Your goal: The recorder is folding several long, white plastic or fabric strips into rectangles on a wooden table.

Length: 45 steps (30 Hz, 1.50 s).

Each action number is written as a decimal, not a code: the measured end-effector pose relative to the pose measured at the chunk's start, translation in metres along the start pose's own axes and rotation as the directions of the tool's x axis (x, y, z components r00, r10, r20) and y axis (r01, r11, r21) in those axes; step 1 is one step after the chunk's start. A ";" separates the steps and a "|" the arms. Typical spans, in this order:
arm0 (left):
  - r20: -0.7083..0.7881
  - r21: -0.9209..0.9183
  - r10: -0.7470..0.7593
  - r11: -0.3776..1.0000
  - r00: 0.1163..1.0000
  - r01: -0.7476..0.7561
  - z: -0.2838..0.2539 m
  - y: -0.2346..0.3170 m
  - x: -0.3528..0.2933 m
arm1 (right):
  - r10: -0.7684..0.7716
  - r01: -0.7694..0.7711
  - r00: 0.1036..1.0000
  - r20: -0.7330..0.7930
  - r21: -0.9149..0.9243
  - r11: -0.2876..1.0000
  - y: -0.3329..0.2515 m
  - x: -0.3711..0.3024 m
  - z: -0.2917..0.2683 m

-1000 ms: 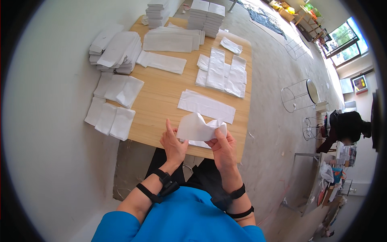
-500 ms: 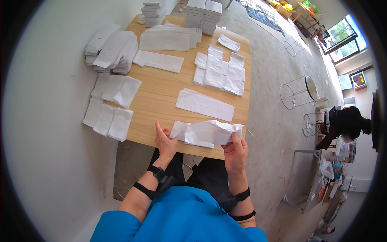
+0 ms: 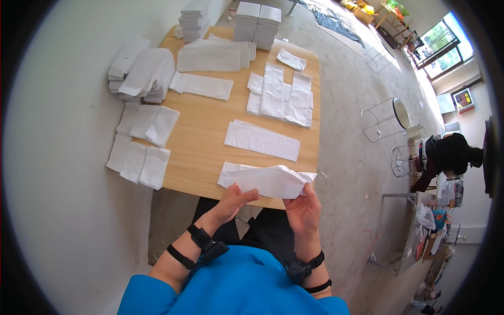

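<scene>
Near the table's front edge I hold a white folded sheet [image 3: 270, 182], thin and creased like paper, its upper edge bulging upward. My right hand [image 3: 304, 209] pinches its right end between thumb and fingers. At its lower left edge, my left hand [image 3: 231, 203] is closed on it, thumb on the near side and fingers partly hidden behind. Part of another white sheet [image 3: 224, 175] shows beneath its left end. Just beyond lies a flat white strip-like sheet [image 3: 262, 140], touched by neither hand.
White sheets lie stacked on the wooden table [image 3: 202, 126]: a tall pile [image 3: 147, 73] by the left wall, smaller bundles [image 3: 152, 167] below it, and a group [image 3: 273, 92] at the right. White block stacks [image 3: 257, 23] stand at the far edge. Right of the table are a stool [image 3: 401, 113] and a person [image 3: 454, 155].
My left hand has moved right and down, from beside the sheet's left end to its lower edge, and its fingers have closed there. The sheet now bulges more in its middle.
</scene>
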State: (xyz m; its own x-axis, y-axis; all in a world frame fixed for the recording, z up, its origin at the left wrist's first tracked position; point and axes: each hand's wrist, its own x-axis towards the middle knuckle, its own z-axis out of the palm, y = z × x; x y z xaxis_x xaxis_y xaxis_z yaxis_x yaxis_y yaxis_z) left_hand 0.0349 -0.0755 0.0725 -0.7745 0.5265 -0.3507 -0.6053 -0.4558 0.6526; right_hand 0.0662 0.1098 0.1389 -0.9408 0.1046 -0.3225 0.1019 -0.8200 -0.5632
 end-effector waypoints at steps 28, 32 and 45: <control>0.051 0.991 0.577 -0.129 0.815 0.030 -0.053 -0.016 -0.008 | -0.101 -0.115 0.916 -0.388 -0.496 0.860 -0.006 0.014 -0.172; 0.153 0.963 0.507 -0.268 0.848 -0.014 -0.063 -0.016 -0.004 | -0.090 -0.109 0.922 -0.375 -0.477 0.872 -0.008 0.010 -0.170; -0.544 0.727 0.719 0.661 0.433 -0.184 -0.058 -0.006 -0.024 | -0.121 0.047 0.985 -0.122 -0.489 0.871 -0.033 -0.009 -0.091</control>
State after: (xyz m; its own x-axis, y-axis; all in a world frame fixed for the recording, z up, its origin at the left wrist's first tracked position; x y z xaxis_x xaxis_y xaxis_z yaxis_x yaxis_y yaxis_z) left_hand 0.0468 -0.1270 0.0383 -0.8703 -0.4901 -0.0482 -0.1241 0.1236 0.9845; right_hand 0.1005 0.1869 0.0907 -0.8998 0.2708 -0.3421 0.2029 -0.4344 -0.8776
